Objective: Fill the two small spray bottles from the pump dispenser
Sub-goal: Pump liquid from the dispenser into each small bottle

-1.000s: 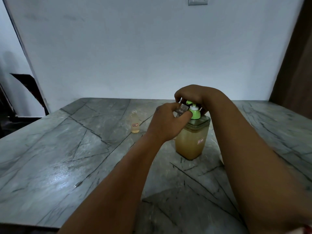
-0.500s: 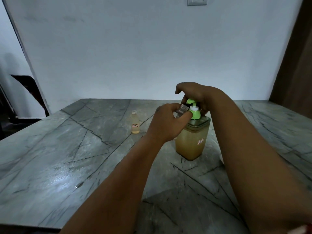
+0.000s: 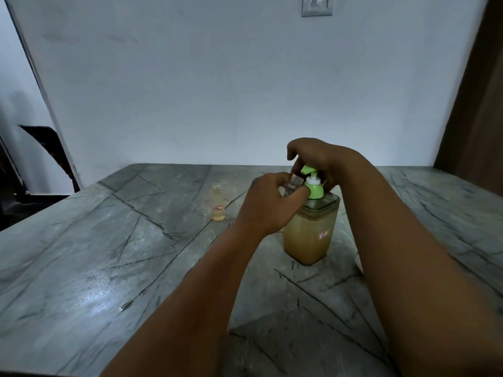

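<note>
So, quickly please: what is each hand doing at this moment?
Left hand: holding a small clear bottle at the green pump nozzle.
Right hand: resting over the pump head of the dispenser; its grip cannot be told.

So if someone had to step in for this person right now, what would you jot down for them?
Left hand: grips a small clear bottle, tilted, mouth at the pump's green spout.
Right hand: rests on top of the pump dispenser, which stands on the table.
Done: the other small bottle stands uncapped to the left, holding amber liquid.
Left: pump the held bottle full; its level is hidden by the hand. No spray caps in view.
</note>
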Action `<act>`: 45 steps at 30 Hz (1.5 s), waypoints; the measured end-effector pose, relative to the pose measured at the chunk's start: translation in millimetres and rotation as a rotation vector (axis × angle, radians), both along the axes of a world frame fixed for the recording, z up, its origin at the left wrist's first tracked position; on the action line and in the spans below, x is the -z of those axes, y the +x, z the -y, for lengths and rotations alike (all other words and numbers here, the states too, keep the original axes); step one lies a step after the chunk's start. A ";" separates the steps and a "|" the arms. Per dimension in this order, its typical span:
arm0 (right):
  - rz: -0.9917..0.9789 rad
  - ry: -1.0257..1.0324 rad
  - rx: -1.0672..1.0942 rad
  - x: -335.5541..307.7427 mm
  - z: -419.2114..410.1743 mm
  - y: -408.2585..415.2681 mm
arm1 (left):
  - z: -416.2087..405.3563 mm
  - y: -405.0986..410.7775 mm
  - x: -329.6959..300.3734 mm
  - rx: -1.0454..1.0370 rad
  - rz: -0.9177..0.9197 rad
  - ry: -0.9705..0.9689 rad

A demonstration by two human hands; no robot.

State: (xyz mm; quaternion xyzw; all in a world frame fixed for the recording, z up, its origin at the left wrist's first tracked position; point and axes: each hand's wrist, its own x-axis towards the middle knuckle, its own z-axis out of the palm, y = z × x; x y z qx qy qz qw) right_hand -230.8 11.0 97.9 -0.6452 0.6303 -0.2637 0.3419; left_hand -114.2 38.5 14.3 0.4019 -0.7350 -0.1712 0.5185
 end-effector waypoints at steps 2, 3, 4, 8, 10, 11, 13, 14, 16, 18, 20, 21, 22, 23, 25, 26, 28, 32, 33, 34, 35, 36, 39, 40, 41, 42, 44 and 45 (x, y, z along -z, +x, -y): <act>0.008 0.046 0.016 -1.1 4.0 -3.6 | -0.4 0.2 0.5 0.006 0.001 0.013; -0.017 0.038 0.025 -2.4 4.4 -3.1 | -0.8 0.0 0.2 0.008 0.000 0.020; -0.043 0.021 0.036 -3.0 4.1 -1.3 | -1.1 -0.3 0.0 0.010 -0.006 0.026; -0.122 -0.018 0.025 -4.2 0.7 2.9 | -0.8 -0.5 -0.5 -0.002 -0.007 0.014; -0.154 -0.015 0.015 -4.6 -3.0 4.2 | 0.1 -1.2 0.1 -0.017 -0.007 -0.001; -0.164 -0.015 0.013 -5.0 -4.2 5.4 | 0.5 -1.6 0.1 -0.021 -0.007 -0.010; -0.189 -0.019 0.014 -4.7 -6.6 6.9 | 0.2 -2.1 0.4 -0.022 0.000 -0.007; -0.201 -0.026 0.018 -4.6 -6.9 7.0 | -0.1 -2.1 0.4 -0.018 -0.002 0.002; -0.226 -0.024 0.014 -4.4 -7.0 7.3 | -0.3 -1.4 -0.1 -0.015 -0.013 0.016; -0.268 -0.041 -0.001 -3.5 -8.0 9.0 | 0.1 -0.9 0.2 -0.017 -0.019 0.020; -0.306 -0.082 -0.020 -1.8 -9.0 11.1 | 0.3 -1.1 0.5 -0.024 -0.025 0.018; -0.298 -0.080 -0.016 -0.7 -10.1 12.8 | 0.6 -1.2 0.9 -0.028 -0.021 0.010; -0.287 -0.082 -0.007 -0.1 -11.3 14.1 | 0.9 -1.3 1.2 -0.030 -0.014 0.003; -0.286 -0.086 -0.005 0.4 -10.3 15.7 | 1.1 -1.3 1.7 -0.028 -0.010 -0.001; -0.287 -0.108 0.003 0.3 -10.1 14.4 | 1.5 -1.5 1.9 -0.012 -0.012 0.004; -0.290 -0.110 0.002 0.3 -11.2 13.1 | 1.2 -1.5 2.3 -0.008 -0.013 0.008; -0.256 -0.120 -0.011 -2.9 -11.7 11.0 | 0.9 -1.3 1.3 -0.008 -0.009 0.011; -0.106 -0.134 0.003 -6.8 -11.5 6.4 | -0.6 -0.9 0.4 -0.014 0.005 -0.001; -0.098 -0.129 0.003 -6.0 -9.2 7.2 | -0.6 -0.9 0.5 -0.014 -0.001 0.001; -0.126 -0.129 -0.011 -5.9 -9.2 8.1 | -0.7 -1.0 0.5 -0.014 -0.007 0.002; -0.152 -0.122 -0.021 -5.5 -8.0 8.1 | -0.3 -1.0 0.3 -0.015 -0.012 0.003; -0.176 -0.113 -0.018 -5.9 -6.6 6.6 | -0.4 -1.5 0.2 -0.016 -0.016 0.010; -0.244 -0.089 -0.008 -5.2 -6.3 7.0 | -1.1 -2.4 -1.0 -0.015 -0.031 0.036; -0.256 -0.094 -0.016 -4.8 -5.5 7.3 | -1.7 -2.6 -1.4 -0.019 -0.025 0.035; -0.264 -0.098 -0.023 -4.4 -5.6 7.8 | -1.9 -2.7 -1.7 -0.023 -0.020 0.033; -0.272 -0.099 -0.028 -3.8 -6.1 8.2 | -2.1 -2.7 -1.7 -0.027 -0.020 0.033; -0.292 -0.100 -0.039 -2.2 -5.1 8.1 | -2.0 -2.8 -1.7 -0.034 -0.025 0.025; -0.307 -0.096 -0.040 -1.5 -5.5 8.1 | -1.8 -2.8 -1.6 -0.038 -0.027 0.022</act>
